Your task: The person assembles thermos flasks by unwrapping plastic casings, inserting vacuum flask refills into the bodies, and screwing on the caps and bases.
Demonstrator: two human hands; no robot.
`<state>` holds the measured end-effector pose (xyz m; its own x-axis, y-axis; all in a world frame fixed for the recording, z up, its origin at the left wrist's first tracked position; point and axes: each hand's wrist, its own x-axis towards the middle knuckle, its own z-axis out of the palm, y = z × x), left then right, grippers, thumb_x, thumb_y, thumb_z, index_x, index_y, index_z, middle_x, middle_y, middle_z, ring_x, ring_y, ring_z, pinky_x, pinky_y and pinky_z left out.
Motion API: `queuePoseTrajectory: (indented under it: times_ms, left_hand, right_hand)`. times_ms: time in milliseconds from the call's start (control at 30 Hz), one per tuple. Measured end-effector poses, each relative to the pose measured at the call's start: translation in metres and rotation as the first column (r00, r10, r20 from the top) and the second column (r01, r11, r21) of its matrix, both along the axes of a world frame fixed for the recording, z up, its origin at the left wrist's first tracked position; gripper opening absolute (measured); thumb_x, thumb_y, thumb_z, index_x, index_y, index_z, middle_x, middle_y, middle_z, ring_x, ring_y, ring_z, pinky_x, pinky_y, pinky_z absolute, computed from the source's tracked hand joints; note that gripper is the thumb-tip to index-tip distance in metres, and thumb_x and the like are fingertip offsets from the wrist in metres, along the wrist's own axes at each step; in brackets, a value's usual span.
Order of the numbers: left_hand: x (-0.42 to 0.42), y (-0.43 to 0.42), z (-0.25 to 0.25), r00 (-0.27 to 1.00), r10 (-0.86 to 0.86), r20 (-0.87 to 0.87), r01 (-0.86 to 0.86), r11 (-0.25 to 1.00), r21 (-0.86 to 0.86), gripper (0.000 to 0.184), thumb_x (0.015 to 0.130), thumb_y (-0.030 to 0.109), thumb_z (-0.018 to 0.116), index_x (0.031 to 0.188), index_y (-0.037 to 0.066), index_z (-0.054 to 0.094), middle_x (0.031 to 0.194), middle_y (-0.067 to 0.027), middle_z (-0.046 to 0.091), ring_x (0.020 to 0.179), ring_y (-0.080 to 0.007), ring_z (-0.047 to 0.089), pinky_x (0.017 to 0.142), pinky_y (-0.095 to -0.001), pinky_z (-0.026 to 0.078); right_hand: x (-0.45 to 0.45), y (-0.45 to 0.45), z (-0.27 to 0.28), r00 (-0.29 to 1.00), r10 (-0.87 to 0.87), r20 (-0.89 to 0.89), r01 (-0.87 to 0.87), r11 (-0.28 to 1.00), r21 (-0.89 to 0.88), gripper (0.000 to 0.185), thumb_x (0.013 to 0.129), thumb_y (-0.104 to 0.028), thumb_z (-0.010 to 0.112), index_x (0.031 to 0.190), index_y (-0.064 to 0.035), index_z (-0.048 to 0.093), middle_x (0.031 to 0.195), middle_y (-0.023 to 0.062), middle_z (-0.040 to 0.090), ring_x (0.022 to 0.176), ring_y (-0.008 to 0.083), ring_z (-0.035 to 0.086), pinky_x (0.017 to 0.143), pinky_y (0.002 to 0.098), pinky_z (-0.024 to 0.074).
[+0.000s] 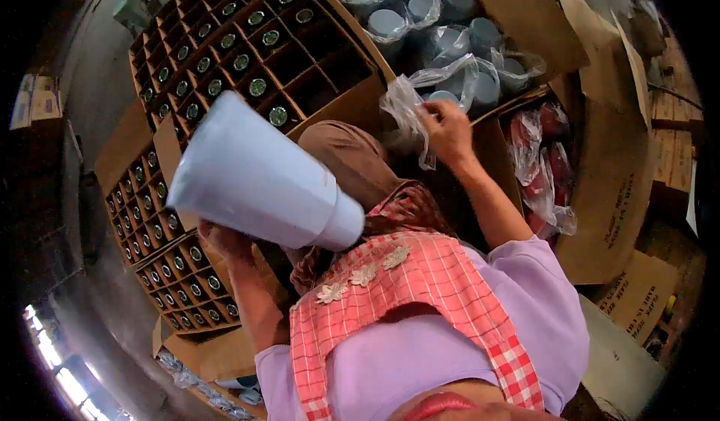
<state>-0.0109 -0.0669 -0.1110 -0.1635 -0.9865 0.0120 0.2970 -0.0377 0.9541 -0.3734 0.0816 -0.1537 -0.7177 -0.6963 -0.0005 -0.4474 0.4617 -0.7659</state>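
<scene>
Along the left of the room runs a bare grey floor [97, 83], dim toward the edge and lit by bright windows [71, 387] at the lower left. A person in a lilac shirt [536, 286] and a pink checked apron [337, 316] is surrounded by open boxes. Largest among these is a partitioned carton [352, 94] ahead, its rows of square cells partly filled with shiny round tops [278, 115]; several cells near its right side look dark. On the right a tall brown carton [607, 218] bears black lettering, with more boxes [667, 158] behind it on the far side. Next to the partitioned carton, a flapped box [517, 16] holds pale blue vessels [387, 23] among clear plastic, and just below it are red items [536, 192], also wrapped in plastic. Smaller partitioned boxes [124, 151] sit at the left. Above the lap, one tapered blue vessel [262, 181] is tilted, wide end up to the left, narrow end by the apron. The left hand [221, 237] is at its underside near the wide end; its fingers are hidden, so their grip cannot be told. The right hand [446, 132] pinches a crumpled clear bag [411, 109] at the near edge of the flapped box.
</scene>
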Motion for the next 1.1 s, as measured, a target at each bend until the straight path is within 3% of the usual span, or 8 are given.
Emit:
queuePoseTrajectory:
  times_ms: [133, 233, 300, 600, 800, 867, 1000, 1100]
  left_hand:
    - [0.024, 0.001, -0.057, 0.993, -0.056, 0.106, 0.058, 0.998, -0.018, 0.044, 0.073, 0.009, 0.063, 0.115, -0.002, 0.052, 0.104, -0.0098, 0.06, 0.091, -0.0213, 0.058, 0.084, -0.0324, 0.046]
    - [0.001, -0.011, -0.007, 0.929, -0.253, 0.269, 0.211, 0.961, 0.177, 0.057, 0.073, 0.018, 0.065, 0.122, -0.004, 0.047, 0.117, -0.0131, 0.055, 0.104, -0.0231, 0.054, 0.09, -0.0343, 0.043]
    - [-0.013, -0.029, 0.018, 0.785, -0.557, -0.269, 0.597, 0.796, 0.094, 0.058, 0.079, 0.028, 0.058, 0.124, -0.005, 0.044, 0.121, -0.0152, 0.052, 0.11, -0.0239, 0.051, 0.092, -0.0343, 0.042]
    - [-0.087, -0.131, -0.069, 0.93, -0.368, 0.016, 0.335, 0.862, 0.381, 0.033, 0.086, 0.011, 0.05, 0.115, -0.005, 0.052, 0.101, -0.0158, 0.062, 0.083, -0.0237, 0.063, 0.073, -0.0299, 0.054]
    - [-0.053, -0.118, -0.042, 0.878, 0.135, 0.46, -0.101, 0.99, -0.097, 0.011, 0.08, 0.009, 0.059, 0.085, 0.0, 0.059, 0.083, -0.0116, 0.064, 0.07, -0.0191, 0.061, 0.064, -0.0276, 0.049]
    - [-0.031, -0.094, -0.02, 0.987, -0.014, -0.162, -0.006, 0.993, -0.12, 0.011, 0.076, 0.007, 0.063, 0.085, 0.001, 0.06, 0.08, -0.0081, 0.061, 0.07, -0.018, 0.058, 0.062, -0.026, 0.047]
    - [-0.032, -0.038, 0.042, 0.804, 0.495, 0.329, 0.048, 0.497, -0.867, 0.01, 0.07, 0.001, 0.061, 0.079, 0.003, 0.059, 0.068, -0.0069, 0.055, 0.061, -0.0174, 0.052, 0.055, -0.0245, 0.042]
    - [0.008, 0.014, -0.007, 0.799, 0.359, 0.482, -0.064, 0.848, -0.526, 0.007, 0.074, 0.004, 0.054, 0.07, 0.001, 0.059, 0.066, -0.0093, 0.056, 0.06, -0.02, 0.054, 0.053, -0.0281, 0.044]
  right_hand:
    - [-0.03, 0.002, -0.088, 0.866, 0.182, -0.465, 0.054, 0.891, 0.45, 0.024, 0.077, -0.026, 0.062, 0.083, -0.0029, 0.064, 0.086, 0.0141, 0.06, 0.089, 0.0295, 0.057, 0.074, 0.0406, 0.0464]
    - [-0.034, -0.025, -0.095, 0.954, 0.182, -0.238, -0.093, 0.935, 0.343, 0.021, 0.075, -0.019, 0.064, 0.084, -0.0002, 0.066, 0.084, 0.0117, 0.063, 0.079, 0.0261, 0.059, 0.073, 0.0353, 0.0464]
    - [-0.024, -0.063, -0.095, 0.933, 0.112, 0.341, -0.117, 0.993, -0.006, 0.019, 0.074, -0.018, 0.066, 0.078, 0.0004, 0.064, 0.077, 0.0102, 0.062, 0.072, 0.0195, 0.057, 0.066, 0.0323, 0.0456]
    - [0.067, -0.195, -0.021, 0.379, 0.706, 0.598, -0.389, 0.708, -0.589, 0.006, 0.081, -0.007, 0.059, 0.082, -0.0023, 0.063, 0.081, 0.003, 0.063, 0.072, 0.0096, 0.058, 0.067, 0.025, 0.048]
    - [0.02, -0.156, 0.002, -0.069, 0.684, 0.726, 0.245, 0.717, -0.653, 0.01, 0.085, -0.014, 0.056, 0.089, -0.0055, 0.052, 0.083, 0.0081, 0.06, 0.072, 0.0205, 0.06, 0.064, 0.0349, 0.0497]
    - [0.031, -0.133, 0.026, 0.018, 0.796, 0.605, 0.182, 0.593, -0.784, 0.01, 0.083, -0.011, 0.058, 0.087, -0.0047, 0.052, 0.083, 0.0093, 0.061, 0.072, 0.0214, 0.06, 0.066, 0.0361, 0.0495]
    - [0.034, -0.104, 0.062, 0.201, 0.95, 0.24, -0.525, 0.311, -0.792, 0.015, 0.072, -0.013, 0.067, 0.067, -0.0019, 0.058, 0.078, 0.0143, 0.063, 0.066, 0.0274, 0.057, 0.067, 0.04, 0.0438]
    - [0.048, -0.052, 0.022, 0.093, 0.951, 0.294, -0.84, 0.234, -0.489, 0.014, 0.067, -0.012, 0.065, 0.078, -0.0035, 0.063, 0.072, 0.0126, 0.061, 0.065, 0.0258, 0.056, 0.065, 0.0365, 0.0435]
